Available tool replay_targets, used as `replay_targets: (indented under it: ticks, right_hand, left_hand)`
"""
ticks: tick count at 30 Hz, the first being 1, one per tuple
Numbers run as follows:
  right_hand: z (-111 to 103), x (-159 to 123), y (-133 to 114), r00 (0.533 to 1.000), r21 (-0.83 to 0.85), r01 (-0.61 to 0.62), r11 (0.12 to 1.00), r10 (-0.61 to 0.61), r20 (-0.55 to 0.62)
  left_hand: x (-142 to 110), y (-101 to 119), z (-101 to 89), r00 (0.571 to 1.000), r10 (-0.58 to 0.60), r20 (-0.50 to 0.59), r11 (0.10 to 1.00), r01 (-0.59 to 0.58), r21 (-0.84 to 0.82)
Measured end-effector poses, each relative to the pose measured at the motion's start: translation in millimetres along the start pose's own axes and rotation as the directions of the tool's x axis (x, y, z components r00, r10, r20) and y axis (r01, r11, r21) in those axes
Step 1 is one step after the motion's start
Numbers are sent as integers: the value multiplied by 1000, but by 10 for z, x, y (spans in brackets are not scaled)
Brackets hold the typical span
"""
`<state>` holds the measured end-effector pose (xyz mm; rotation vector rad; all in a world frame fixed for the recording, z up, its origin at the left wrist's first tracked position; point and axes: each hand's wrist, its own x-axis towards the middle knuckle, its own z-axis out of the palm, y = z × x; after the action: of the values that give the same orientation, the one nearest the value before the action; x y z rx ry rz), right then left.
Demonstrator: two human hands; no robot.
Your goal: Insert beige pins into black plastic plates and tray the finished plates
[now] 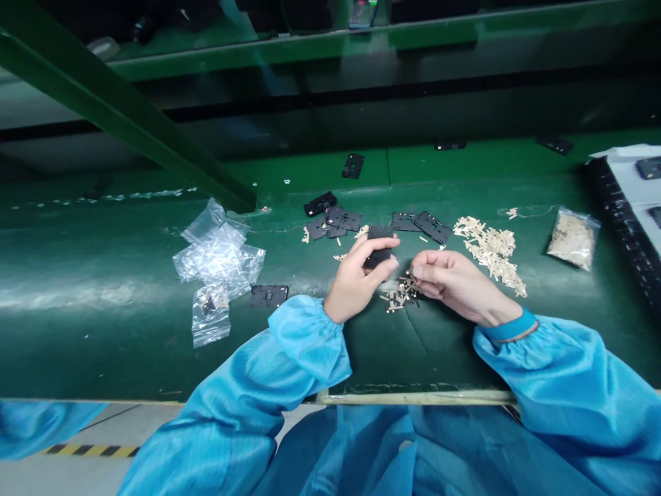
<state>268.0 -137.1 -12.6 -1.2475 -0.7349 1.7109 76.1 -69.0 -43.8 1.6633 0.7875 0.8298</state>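
Black frame (pixel 379 242) stands clamped in the left hand (pixel 354 279), its lower edge tilted toward the person, above the green counter (pixel 103 331); the left fingers (pixel 385 258) wrap around it, thumb on the near side. The right hand (pixel 449 282) is just beside it, with its fingers (pixel 421 271) pinched together close to the frame; whatever they grip is too small to tell. Under the hands lies a small heap of tan strips (pixel 400 295); a larger heap of tan strips (pixel 488 251) is to the right. More black frames (pixel 341 220) lie scattered beyond the hands, and one black frame (pixel 268 296) sits left of the left hand; a crumpled clear plastic bag (pixel 219 258) lies further left, and a filled bag of tan strips (pixel 571 238) lies right, near a white tray with a black studded edge (pixel 614 207); blue sleeves (pixel 304 344) cover both arms; a teal cuff (pixel 509 325) circles the right wrist.
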Motion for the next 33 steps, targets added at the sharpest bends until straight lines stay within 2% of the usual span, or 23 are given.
replay_targets:
  ticks: [2, 4, 8, 10, 17, 24, 33]
  right_hand:
    - [-26, 11, 17, 994, -67, 64, 996, -70, -82]
    - [-43, 17, 27, 980, -145, 114, 983, -135, -145]
    - [-22, 15, 28, 931, -331, 198, 923, -283, -232]
    - [1, 18, 48, 915, -390, 207, 897, -319, -248]
    - [23, 57, 233, 907, -516, 230, 825, -374, -194]
    - [10, 49, 257, 887, -631, 260, 731, -440, -144]
    - [13, 56, 255, 897, -612, 256, 749, -419, -138]
  left_hand:
    - [21, -11, 12, 996, -65, 63, 981, 75, -181]
    - [27, -21, 22, 990, -78, 118, 952, 109, -286]
    - [16, -76, 44, 988, -100, 116, 931, 134, -339]
    - [17, -112, 59, 988, -126, 91, 929, 149, -338]
    - [38, -30, 85, 970, -244, 4, 891, 226, -393]
    - [39, 32, 90, 952, -302, -53, 890, 262, -373]
    - [43, 76, 96, 943, -329, -57, 882, 285, -374]
